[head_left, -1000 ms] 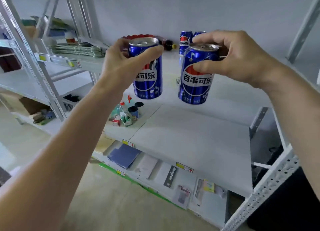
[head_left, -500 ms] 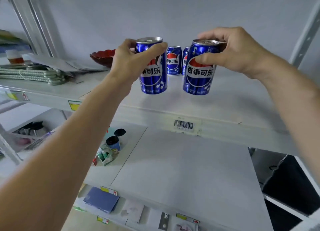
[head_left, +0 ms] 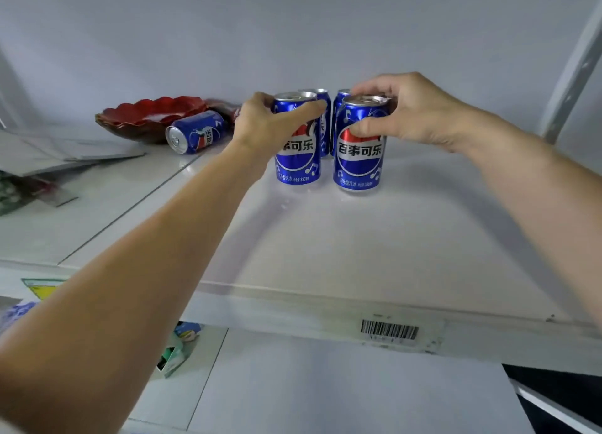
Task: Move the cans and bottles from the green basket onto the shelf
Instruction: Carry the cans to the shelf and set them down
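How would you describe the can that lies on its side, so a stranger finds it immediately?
Look at the white upper shelf, toward its left rear, where a red scalloped bowl sits. Right beside that bowl lies the blue can, its silver top facing the viewer. It is the only can tipped over; the other cans stand upright.

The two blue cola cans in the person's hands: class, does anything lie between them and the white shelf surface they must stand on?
Nothing visible does. The left blue cola can and right blue cola can appear to rest on the white shelf board, in front of two upright blue cans.
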